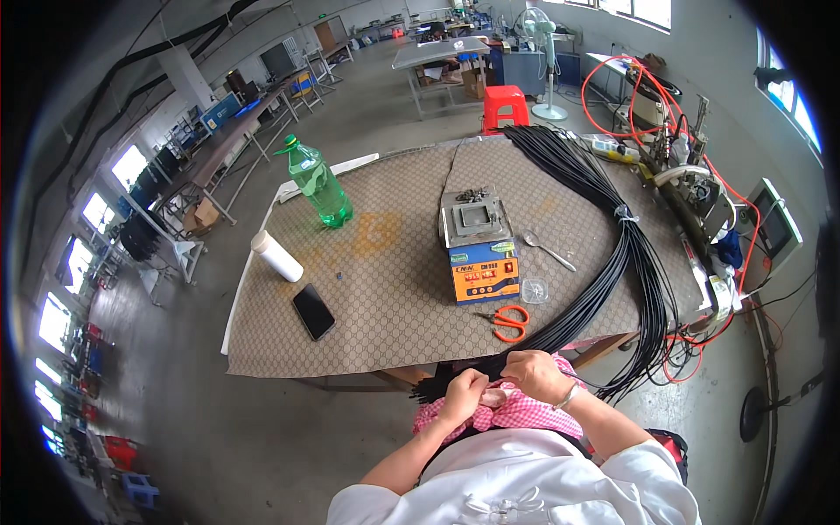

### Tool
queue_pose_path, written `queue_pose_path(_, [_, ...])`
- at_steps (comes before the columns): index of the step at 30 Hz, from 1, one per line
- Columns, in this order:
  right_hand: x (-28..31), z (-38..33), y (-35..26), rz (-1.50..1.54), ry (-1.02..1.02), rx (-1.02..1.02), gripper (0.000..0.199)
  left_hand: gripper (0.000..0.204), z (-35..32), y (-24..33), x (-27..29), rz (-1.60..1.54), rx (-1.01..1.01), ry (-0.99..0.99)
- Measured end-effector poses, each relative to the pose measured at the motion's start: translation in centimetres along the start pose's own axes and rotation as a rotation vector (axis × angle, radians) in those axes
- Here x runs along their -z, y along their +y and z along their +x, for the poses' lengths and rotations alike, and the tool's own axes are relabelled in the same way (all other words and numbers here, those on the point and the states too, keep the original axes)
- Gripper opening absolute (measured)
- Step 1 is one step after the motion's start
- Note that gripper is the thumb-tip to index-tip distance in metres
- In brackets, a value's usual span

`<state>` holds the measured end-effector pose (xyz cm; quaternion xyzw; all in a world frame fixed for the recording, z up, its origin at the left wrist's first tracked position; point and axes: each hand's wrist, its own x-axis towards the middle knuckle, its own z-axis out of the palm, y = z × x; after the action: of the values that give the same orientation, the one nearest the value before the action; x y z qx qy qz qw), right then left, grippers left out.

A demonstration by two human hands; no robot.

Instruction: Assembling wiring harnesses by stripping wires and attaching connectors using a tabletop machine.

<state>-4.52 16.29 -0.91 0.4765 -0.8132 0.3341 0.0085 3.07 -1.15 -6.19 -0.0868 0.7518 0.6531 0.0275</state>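
My left hand (464, 394) is closed, fingers pinched together, above my lap at the table's near edge. Beside it my right hand (535, 376) is closed too, with the wrist bent inward. A thin black cable appears to run between the fingertips of both; its end is too small to make out. Behind the hands, a thick bundle of black cables (604, 271) sweeps across the table's right side, tied with a pale tie, its cut ends hanging over the near edge. Orange-handled scissors (509, 324) lie just beyond my hands.
A blue and orange solder pot (484, 271) stands mid-table, a spoon (549, 251) and small clear dish (535, 290) beside it. Leftward are a phone (313, 311), white bottle (276, 256) and green bottle (319, 185). A machine with red hoses (700, 188) borders the right.
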Motion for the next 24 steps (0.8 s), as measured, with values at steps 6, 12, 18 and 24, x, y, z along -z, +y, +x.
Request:
queue_pose_path(6, [-0.3,-0.8,1.0,0.195,0.125,-0.090,0.008,0.011,0.6,1.9,-0.7,0.556,-0.535,0.175])
queue_pose_path(12, [-0.4,-0.2,1.1,0.344,0.208,-0.168,0.011,0.010,2.0,2.8,-0.8,0.379,-0.542,0.297])
queue_pose_path(18, [0.4,0.1,2.2,1.043,0.289,-0.679,0.014,0.013,3.9,5.6,1.4,-0.156,-0.223,0.400])
queue_pose_path(24, [1.5,1.7,0.4,1.422,0.230,-0.684,0.013,0.020,3.6,7.1,0.1,-0.514,-0.004,0.061])
